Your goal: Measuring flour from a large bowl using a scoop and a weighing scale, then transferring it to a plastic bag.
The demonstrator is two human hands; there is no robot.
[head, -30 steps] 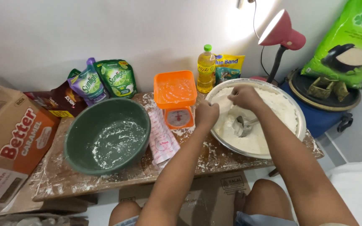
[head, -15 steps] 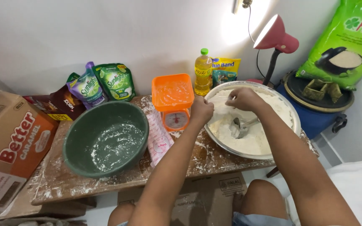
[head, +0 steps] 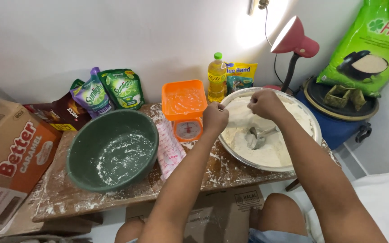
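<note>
Flour: it lies heaped white in your metal basin [head: 309,123] at the right end of the wooden table [head: 64,198], hollowed near the middle where a metal scoop [head: 256,137] rests in it.
Bag: you hold what looks like a thin clear plastic bag [head: 239,118] over the flour, between your two fists; it is hard to make out.
Left hand [head: 215,118]: closed in a fist at the basin's near-left rim, pinching the bag's edge as far as I can tell.
Right hand [head: 264,103]: curled shut above the flour, gripping the other edge.
Progress: by my reading you are early; the scoop is down and the orange scale [head: 184,108] beside the basin carries nothing.
Nearby: a green bowl [head: 113,148] dusted with flour stands left of the scale.
</note>
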